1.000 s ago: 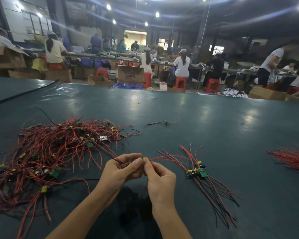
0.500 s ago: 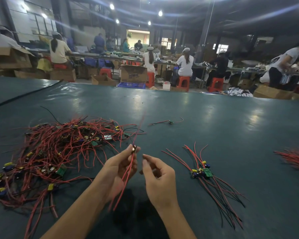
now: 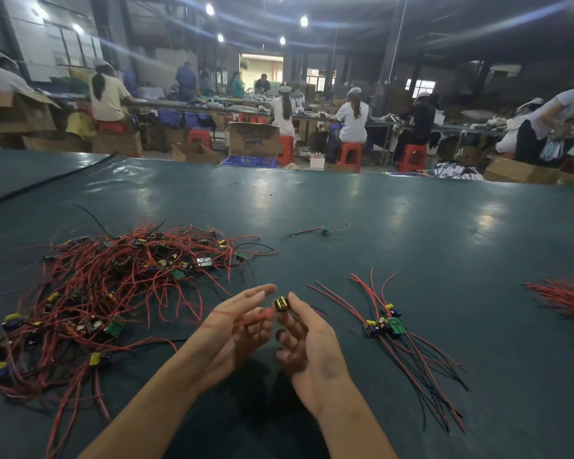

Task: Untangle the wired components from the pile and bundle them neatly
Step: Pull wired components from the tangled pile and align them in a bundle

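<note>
Red leads [image 3: 260, 315] trail from the component [image 3: 281, 303] the right hand [image 3: 309, 346] pinches above the bench's [image 3: 411, 226] near edge; the left hand [image 3: 236, 329], fingers straight, seemingly combs them, clear of the pile [image 3: 113, 286] leftward.

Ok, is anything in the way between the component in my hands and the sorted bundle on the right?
Nothing visible. The component sits at the right hand's fingers, and only bare table lies between it and the sorted bundle. The tangled pile is off to the left, out of that path.
</note>
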Motion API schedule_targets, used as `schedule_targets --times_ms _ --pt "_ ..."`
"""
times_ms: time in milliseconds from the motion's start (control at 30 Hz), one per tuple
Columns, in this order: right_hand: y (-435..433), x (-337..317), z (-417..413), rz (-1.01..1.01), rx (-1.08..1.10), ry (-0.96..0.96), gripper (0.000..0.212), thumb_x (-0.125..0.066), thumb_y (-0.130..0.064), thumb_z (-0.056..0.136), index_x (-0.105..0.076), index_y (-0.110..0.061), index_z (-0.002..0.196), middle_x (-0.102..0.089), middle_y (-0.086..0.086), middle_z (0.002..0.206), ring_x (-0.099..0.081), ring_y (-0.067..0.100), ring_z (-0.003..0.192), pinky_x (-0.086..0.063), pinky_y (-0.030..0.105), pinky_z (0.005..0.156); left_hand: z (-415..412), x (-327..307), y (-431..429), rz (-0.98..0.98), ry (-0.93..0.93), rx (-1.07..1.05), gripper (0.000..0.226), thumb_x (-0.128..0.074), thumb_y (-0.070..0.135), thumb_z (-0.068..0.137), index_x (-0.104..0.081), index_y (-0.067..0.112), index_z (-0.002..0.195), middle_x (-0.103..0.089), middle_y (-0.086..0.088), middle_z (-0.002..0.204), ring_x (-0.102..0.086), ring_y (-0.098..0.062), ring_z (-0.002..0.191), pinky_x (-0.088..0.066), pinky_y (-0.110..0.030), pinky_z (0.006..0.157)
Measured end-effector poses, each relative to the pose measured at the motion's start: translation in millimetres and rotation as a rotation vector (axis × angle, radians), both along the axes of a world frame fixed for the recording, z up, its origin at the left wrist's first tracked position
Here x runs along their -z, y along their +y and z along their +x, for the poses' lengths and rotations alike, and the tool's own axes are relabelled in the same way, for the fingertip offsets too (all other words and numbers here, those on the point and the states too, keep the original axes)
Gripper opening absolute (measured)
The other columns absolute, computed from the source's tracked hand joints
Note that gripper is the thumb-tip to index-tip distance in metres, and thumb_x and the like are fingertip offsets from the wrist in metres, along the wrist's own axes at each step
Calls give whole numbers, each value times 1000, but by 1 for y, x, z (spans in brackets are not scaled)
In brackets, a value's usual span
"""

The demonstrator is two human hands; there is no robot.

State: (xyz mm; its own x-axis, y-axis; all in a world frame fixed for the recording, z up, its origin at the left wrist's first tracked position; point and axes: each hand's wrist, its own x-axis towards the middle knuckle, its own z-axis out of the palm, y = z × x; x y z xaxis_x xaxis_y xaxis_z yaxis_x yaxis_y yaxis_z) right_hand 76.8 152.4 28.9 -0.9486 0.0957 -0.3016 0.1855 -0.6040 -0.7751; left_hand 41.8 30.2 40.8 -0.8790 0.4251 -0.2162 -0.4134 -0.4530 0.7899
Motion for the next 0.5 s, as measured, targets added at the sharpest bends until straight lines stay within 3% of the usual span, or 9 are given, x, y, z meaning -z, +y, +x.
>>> schedule_targets --times_ms 67,167,300,400,500 --pt "1 -3 1 -41 67 5 14 -72 -27 84 -74 -14 80 -68 2 69 -51 7 44 -32 19 36 0 2 2 55 -26 -35 38 -60 7 77 -63 6 115 -65 -7 67 -61 -11 50 -53 -19 49" --pt "1 -4 1 47 171 1 22 -72 -27 86 -78 -14 70 -71 4 70 -54 8 45 -37 18 38 6 6 8 -49 86 -57 41 -68 8 69 -64 6 110 -68 -8 73 -59 -10 52 -52 -19 50" --pt "0 -2 1 122 270 -5 19 -77 -25 82 -78 -12 69 -75 9 74 -68 24 66 -53 32 60 12 7 13 -119 247 -95 34 -75 21 63 -75 7 94 -69 -7 74 -58 -11 55 -52 -20 54" --pt "-4 1 1 284 327 58 17 -78 -25 81 -78 -22 64 -73 1 67 -66 17 65 -50 30 60 14 5 16 -168 305 -149 31 -75 34 64 -78 8 81 -72 -10 76 -65 -12 59 -53 -20 56" --pt "-8 1 3 329 343 117 20 -77 -20 83 -78 -21 63 -72 0 63 -62 4 54 -50 24 55 15 5 17 -203 273 -181 33 -77 36 62 -78 6 77 -71 -11 71 -62 -13 57 -53 -20 56"
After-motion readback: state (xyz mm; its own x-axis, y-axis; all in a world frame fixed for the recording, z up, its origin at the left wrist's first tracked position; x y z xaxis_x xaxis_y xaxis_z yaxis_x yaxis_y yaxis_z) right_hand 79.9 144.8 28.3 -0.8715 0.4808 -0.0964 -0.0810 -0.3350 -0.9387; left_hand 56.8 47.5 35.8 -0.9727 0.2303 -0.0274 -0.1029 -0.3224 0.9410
